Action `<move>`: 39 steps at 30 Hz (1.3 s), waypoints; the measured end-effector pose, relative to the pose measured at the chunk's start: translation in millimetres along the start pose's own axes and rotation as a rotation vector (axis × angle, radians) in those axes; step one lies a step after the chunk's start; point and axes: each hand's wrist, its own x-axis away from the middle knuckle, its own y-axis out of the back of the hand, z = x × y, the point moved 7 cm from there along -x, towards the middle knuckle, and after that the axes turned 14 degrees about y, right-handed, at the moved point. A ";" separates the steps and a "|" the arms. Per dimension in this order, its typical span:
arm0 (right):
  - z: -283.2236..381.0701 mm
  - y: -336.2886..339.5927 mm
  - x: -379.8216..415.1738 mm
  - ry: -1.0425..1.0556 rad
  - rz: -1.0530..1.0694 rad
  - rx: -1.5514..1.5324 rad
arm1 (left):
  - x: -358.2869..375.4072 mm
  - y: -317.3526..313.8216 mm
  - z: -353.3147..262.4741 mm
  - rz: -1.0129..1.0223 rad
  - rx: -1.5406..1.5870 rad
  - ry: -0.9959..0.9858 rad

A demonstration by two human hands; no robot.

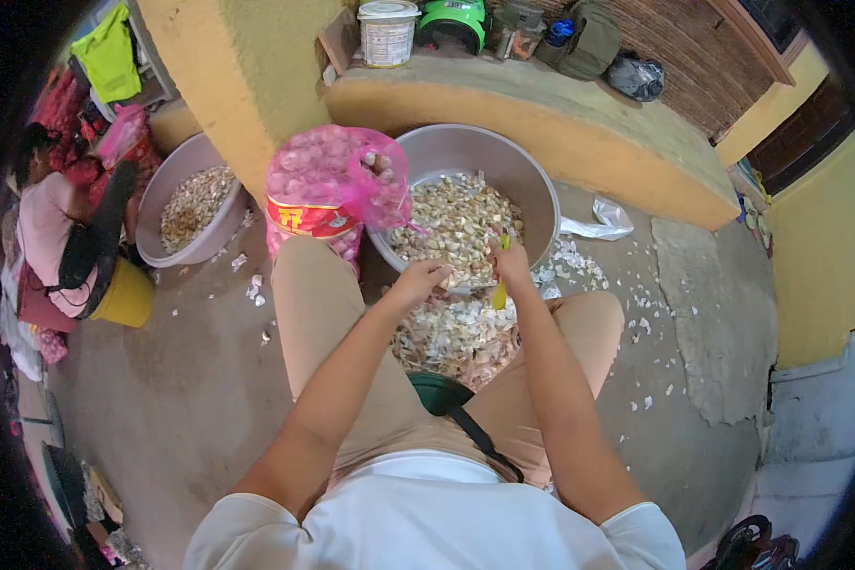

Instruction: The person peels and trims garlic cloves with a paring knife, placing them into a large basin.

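Note:
My right hand [511,263] is closed on a yellow-handled tool [500,294] at the near edge of a big grey tub [541,204]. Many pale garlic pieces [456,214] fill the tub's bottom. To its left, my left hand [422,282] has its fingers pinched together; what they hold, if anything, is too small to make out. Below both hands lies a heap of garlic skins [456,337] between my legs. A pink net sack of garlic bulbs [318,176] leans against the tub's left side.
Another person [57,223] sits at the left by a yellow bucket [123,293] and a second tub [150,214] of garlic. A ledge [503,95] behind carries a white bucket [388,36], a green helmet [453,24] and a bag [591,43]. Peel scraps [579,266] litter the floor.

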 end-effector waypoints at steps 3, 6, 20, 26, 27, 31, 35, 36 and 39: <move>-4.1 0.5 0.1 -0.053 0.046 0.040 | 1.4 5.9 -1.0 -0.073 0.027 0.007; -10.6 -7.7 8.7 -0.075 0.172 0.179 | 7.8 10.0 -6.0 -0.122 0.041 0.031; 46.0 -49.9 56.2 0.206 0.346 0.156 | 5.0 -0.2 -15.8 -0.071 -0.070 -0.207; 59.9 -45.9 67.2 0.039 0.488 0.045 | 21.6 -2.8 -31.5 -0.212 -0.457 -0.381; 66.6 -44.6 69.6 0.047 0.499 0.077 | 28.3 -3.1 -38.4 -0.294 -0.569 -0.497; 80.6 -41.1 76.9 0.103 0.543 0.179 | 43.1 -12.9 -50.4 -0.211 -0.713 -0.404; 72.5 -42.7 78.3 0.118 0.574 0.142 | 29.5 -13.8 -41.6 -0.233 -0.815 -0.584; 71.9 -42.8 79.3 0.099 0.570 0.107 | 30.1 -14.0 -41.6 -0.221 -0.789 -0.582; 69.7 -43.2 81.4 0.068 0.561 0.036 | 35.1 -14.9 -44.4 -0.236 -0.780 -0.569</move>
